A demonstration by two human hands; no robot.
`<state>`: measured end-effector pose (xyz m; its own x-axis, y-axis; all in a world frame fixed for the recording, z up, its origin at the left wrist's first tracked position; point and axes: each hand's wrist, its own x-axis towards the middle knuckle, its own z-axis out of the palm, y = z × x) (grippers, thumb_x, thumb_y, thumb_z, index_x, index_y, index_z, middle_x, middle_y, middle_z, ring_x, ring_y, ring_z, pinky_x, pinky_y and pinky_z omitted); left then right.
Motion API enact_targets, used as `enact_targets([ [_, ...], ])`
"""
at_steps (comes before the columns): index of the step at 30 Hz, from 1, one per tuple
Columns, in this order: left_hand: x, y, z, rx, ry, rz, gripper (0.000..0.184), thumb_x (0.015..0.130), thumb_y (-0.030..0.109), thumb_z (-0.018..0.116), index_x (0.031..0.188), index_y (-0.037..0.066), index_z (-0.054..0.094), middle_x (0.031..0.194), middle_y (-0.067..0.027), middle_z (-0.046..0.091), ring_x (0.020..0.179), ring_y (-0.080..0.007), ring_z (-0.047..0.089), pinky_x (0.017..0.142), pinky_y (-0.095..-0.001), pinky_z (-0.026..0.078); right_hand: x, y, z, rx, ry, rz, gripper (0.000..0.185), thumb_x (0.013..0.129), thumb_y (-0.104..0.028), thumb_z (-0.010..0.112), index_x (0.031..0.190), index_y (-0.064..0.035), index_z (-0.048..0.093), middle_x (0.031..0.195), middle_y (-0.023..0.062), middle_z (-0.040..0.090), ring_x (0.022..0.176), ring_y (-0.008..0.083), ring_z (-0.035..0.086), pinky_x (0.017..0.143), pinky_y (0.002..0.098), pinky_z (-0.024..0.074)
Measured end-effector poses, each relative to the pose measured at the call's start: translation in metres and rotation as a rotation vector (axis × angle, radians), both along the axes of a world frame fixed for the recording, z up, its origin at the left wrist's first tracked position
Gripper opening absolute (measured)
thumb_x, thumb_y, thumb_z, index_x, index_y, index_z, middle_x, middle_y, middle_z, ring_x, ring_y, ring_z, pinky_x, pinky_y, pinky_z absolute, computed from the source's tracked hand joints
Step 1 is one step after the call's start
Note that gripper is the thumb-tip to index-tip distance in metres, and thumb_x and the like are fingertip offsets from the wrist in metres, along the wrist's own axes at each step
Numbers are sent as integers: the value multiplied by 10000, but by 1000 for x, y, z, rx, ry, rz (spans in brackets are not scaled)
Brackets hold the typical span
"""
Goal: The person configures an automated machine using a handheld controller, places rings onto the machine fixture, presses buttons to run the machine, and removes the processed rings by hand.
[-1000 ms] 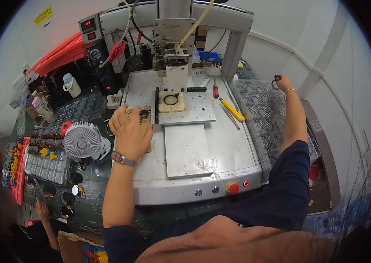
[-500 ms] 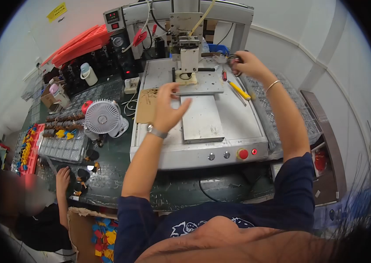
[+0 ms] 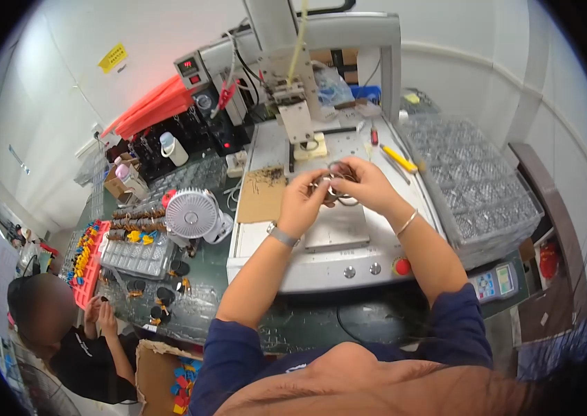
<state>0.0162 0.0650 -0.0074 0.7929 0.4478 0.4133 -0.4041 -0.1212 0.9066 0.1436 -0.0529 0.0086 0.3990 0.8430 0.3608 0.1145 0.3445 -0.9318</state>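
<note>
My left hand [image 3: 304, 201] and my right hand [image 3: 369, 186] meet over the machine's metal bed, both with fingers closed around a dark coiled cable [image 3: 343, 198]. Loops of it show between and below the fingers; its ends are hidden. Just behind my hands, the pale block [image 3: 310, 148] with a dark ring on it sits under the machine head [image 3: 296, 121]. A piece of cardboard [image 3: 261, 201] with dark strands on it lies left of my left hand.
A yellow-handled tool [image 3: 400, 158] and a red-handled one [image 3: 374, 136] lie at the bed's right. Stacked clear trays [image 3: 470, 180] stand further right. A small fan [image 3: 192, 213] is at the left. A co-worker [image 3: 89, 353] sits at the lower left, beside a cardboard box [image 3: 154, 374].
My right hand has come from the right-hand trays to the middle with the dark cable. My left hand has moved right from the cardboard and closed on the cable. The view has shifted.
</note>
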Motion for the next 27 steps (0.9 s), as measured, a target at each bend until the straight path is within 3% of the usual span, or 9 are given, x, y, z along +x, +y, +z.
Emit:
enact_targets([
  [6, -7, -19, -6, 331, -36, 236, 239, 991, 80, 418, 1187, -36, 486, 964, -94, 590, 792, -114, 581, 681, -246, 485, -14, -3, 7, -272, 79, 156, 269, 926, -129, 584, 1173, -33, 535, 888, -1, 592, 692, 65, 549, 591, 218, 473],
  [10, -3, -12, -17, 572, 78, 369, 284, 967, 114, 463, 1205, -41, 442, 1022, -185, 565, 889, -272, 568, 811, -350, 465, -12, 6, -6, -310, 157, 147, 197, 943, -160, 549, 1112, -60, 536, 793, -17, 551, 581, 48, 464, 470, 210, 384],
  [11, -3, -16, -14, 555, 72, 365, 364, 949, 175, 509, 1234, -35, 425, 1082, -234, 516, 970, -335, 526, 862, -396, 443, -11, 8, -8, -292, 110, 98, 164, 943, -168, 540, 1064, -57, 545, 755, -14, 543, 541, 56, 458, 446, 218, 374],
  [13, -7, -19, -11, 756, 26, 446, 472, 915, 189, 569, 1283, -39, 377, 1155, -230, 454, 1012, -317, 504, 863, -371, 450, -10, 8, -9, -255, 158, 75, 160, 945, -165, 539, 1061, -55, 547, 758, -11, 549, 535, 55, 453, 435, 220, 366],
  [17, -14, -28, -3, 719, -29, 342, 1035, 584, 405, 870, 1327, -13, 283, 1217, -140, 305, 967, -214, 427, 746, -294, 429, -5, 3, 1, -100, 279, -5, 160, 946, -158, 545, 1052, -39, 538, 745, -6, 533, 533, 55, 443, 423, 221, 343],
  [20, -25, -35, 1, 990, -84, 477, 865, 556, 460, 868, 1130, 14, 400, 1094, -153, 385, 934, -287, 434, 766, -392, 395, -2, -1, 9, -25, 405, -57, 87, 946, -148, 555, 984, -78, 520, 775, -12, 519, 558, 56, 412, 432, 201, 268],
  [22, -46, -54, 13, 1171, -145, 327, 761, 550, 464, 864, 1035, 32, 468, 969, -140, 444, 865, -309, 447, 773, -411, 383, 2, 1, 5, 3, 426, -122, 90, 941, -150, 564, 987, -82, 527, 768, -6, 518, 565, 65, 416, 432, 205, 267],
  [24, -72, -84, 0, 1253, -206, -116, 521, 613, 484, 821, 850, 91, 573, 859, -73, 502, 684, -244, 480, 649, -384, 369, 5, 3, 4, -7, 446, -160, 105, 935, -149, 567, 997, -74, 529, 768, 4, 518, 573, 71, 421, 436, 207, 278],
  [27, -80, -106, -50, 1269, -408, -188, 277, 731, 259, 771, 866, 75, 614, 883, -72, 530, 680, -218, 520, 572, -329, 407, 7, 5, 0, -32, 378, -172, 121, 926, -158, 573, 992, -63, 538, 769, 0, 521, 577, 68, 424, 443, 206, 291],
])
